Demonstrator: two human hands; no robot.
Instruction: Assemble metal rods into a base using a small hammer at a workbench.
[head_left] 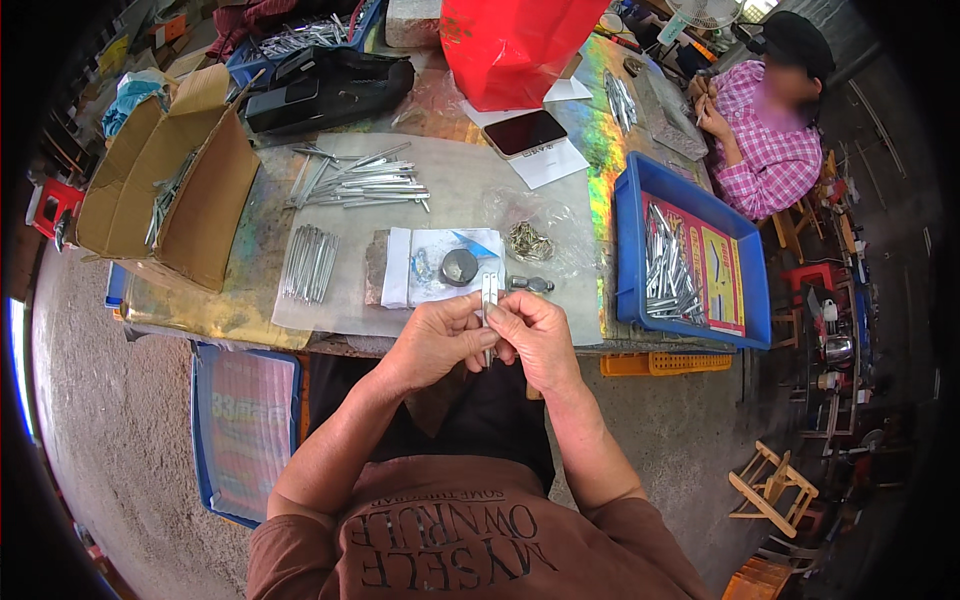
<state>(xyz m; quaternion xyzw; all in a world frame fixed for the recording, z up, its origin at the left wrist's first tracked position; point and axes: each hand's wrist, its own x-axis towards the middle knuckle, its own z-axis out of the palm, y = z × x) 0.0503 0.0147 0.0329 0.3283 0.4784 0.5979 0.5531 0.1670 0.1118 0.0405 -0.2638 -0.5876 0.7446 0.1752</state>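
Close to the table's front edge, my left hand (pixel 437 340) and my right hand (pixel 537 336) pinch a pair of slim silver metal strips (pixel 490 287) between them. The strips stand side by side, with small holes near their upper ends; fingers cover their middle. Just beyond lies a white paper pad (pixel 412 270) on a block, bearing a round dark metal block (pixel 459 267). By my right fingers rests a hammer (pixel 531 284), its handle partly hidden under the hand. Small brass-coloured pins (pixel 528 242) lie on clear plastic behind it.
Strips lie in a neat row (pixel 310 264) and a loose pile (pixel 365 183) at left, beside a cardboard box (pixel 215 200). A blue tray (pixel 628 250) of metal pieces stands at right. Farther back are a phone (pixel 525 134), a red bag (pixel 510 50) and a co-worker (pixel 775 130).
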